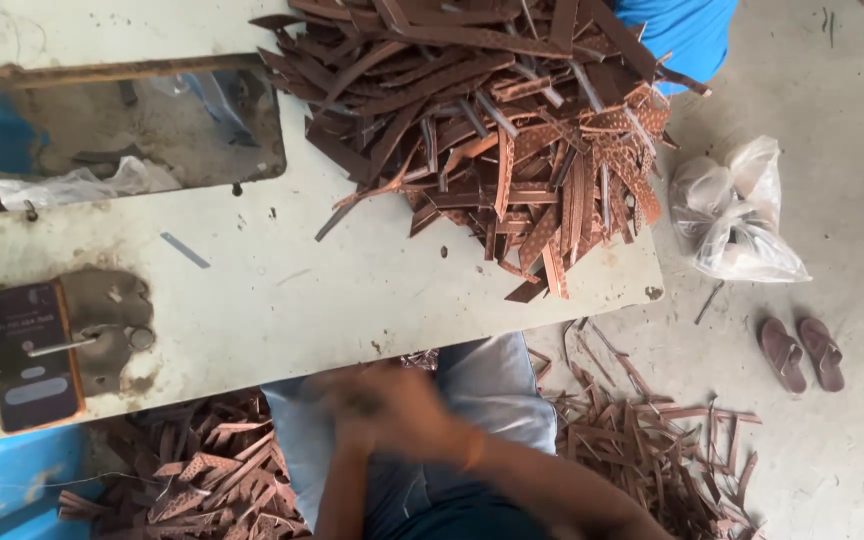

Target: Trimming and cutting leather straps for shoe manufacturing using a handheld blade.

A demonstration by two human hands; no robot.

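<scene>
My left hand (352, 405) and my right hand (424, 422) are pressed together over my lap, just below the front edge of the white table (282, 300). Both are smeared by motion, so whether anything is in them is unclear. My legs are in light blue trousers (497, 385). A big heap of brown leather strips (492, 120), some plain and some perforated, lies on the far right part of the table, well away from both hands.
A dark phone (30, 355) lies at the table's left edge beside a worn patch. A rectangular cutout (122, 130) opens in the tabletop. More strips litter the floor (652, 440). A plastic bag (732, 215), a pair of sandals (800, 352) and a person in blue (687, 30) are nearby.
</scene>
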